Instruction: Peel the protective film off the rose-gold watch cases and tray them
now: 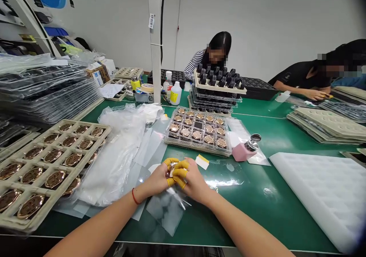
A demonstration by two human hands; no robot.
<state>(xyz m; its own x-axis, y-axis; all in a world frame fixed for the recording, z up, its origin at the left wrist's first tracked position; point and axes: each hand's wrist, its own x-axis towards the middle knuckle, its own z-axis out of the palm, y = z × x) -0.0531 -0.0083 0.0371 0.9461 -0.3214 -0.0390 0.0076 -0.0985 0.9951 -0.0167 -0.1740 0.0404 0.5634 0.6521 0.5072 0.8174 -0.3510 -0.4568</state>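
My left hand [158,179] and my right hand [195,179], both with yellow finger cots, meet over the near middle of the table. Their fingers are closed around a small shiny watch case [172,167], mostly hidden by the fingertips; a bit of white shows beside it. Just beyond lies a clear-lidded tray [197,147] of rose-gold watch cases, with one dark slot in its middle. A small white and yellow pad [202,161] rests right of my fingers. Under my hands lie clear plastic films [166,211].
At left are a beige tray [98,144] of watch cases and white plastic bags [114,154]. A pink pump bottle [242,152] stands right of the middle tray, and a white foam sheet [320,196] lies at right. Two people work across the table behind stacked trays [214,102].
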